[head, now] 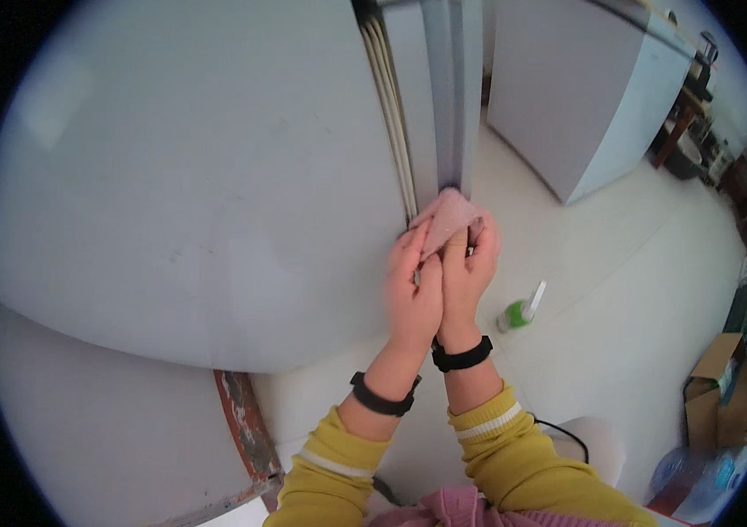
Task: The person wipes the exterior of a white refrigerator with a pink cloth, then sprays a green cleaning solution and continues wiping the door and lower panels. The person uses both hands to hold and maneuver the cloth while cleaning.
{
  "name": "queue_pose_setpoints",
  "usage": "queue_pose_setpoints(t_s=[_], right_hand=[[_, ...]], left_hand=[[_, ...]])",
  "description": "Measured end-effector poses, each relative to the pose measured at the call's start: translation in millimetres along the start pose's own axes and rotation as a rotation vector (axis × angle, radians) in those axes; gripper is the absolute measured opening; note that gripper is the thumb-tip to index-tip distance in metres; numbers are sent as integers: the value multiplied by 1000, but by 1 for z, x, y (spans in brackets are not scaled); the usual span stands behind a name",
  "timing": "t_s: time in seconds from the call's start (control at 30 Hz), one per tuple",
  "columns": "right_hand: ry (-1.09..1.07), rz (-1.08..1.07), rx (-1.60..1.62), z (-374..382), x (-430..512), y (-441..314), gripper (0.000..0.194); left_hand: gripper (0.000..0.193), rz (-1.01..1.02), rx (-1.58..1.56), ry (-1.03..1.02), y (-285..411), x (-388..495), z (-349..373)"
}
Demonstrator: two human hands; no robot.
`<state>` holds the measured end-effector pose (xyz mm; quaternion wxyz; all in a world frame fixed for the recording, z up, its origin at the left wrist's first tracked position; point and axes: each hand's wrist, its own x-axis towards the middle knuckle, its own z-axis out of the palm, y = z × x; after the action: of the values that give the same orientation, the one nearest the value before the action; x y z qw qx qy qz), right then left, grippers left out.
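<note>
Both my hands are together at the lower end of a pale vertical edge with a ribbed seal (390, 112), which looks like that of an open refrigerator door (215, 184). A pink cloth (451, 214) is bunched between them, its top against the edge. My left hand (413, 283) grips the cloth from the left, close to the door's broad face. My right hand (469, 270) holds it from the right, thumb on the cloth. Some fingers are hidden behind the cloth. Dark smudges mark the door's face.
A bottle with a green label and white top (517, 315) is on the tiled floor, right of my hands. A white cabinet-like appliance (564, 92) stands beyond. Cardboard boxes (709, 395) and a large clear plastic bottle (693, 477) lie at right. A worn red door frame (242, 421) is lower left.
</note>
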<state>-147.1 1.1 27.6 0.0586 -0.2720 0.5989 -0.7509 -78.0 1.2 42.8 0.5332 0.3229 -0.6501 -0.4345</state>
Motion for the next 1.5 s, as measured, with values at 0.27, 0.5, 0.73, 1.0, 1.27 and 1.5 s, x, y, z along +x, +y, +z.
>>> queue_pose_setpoints(t_s=[0.27,0.5,0.73,1.0,1.27,1.5], right_hand=[[29,-990,-124,74,101,-195,34],[-7,-583,-135,60,82,-111,52],[-96,-218,-184,3,20,-60,41],[82,-1345,-39,71,155,-284,35],[-120,-1038,-336,57,121,-186,35],[-38,-980,-169,25,94,-171,37]], left_hand=[[47,198,-489,-63,148,65,-64],[42,72,-393,115,135,55,-74],[32,-24,-336,108,99,15,-81],[28,47,-321,178,98,12,-85],[28,139,-306,119,114,34,-62],[27,143,-262,90,114,22,-68]])
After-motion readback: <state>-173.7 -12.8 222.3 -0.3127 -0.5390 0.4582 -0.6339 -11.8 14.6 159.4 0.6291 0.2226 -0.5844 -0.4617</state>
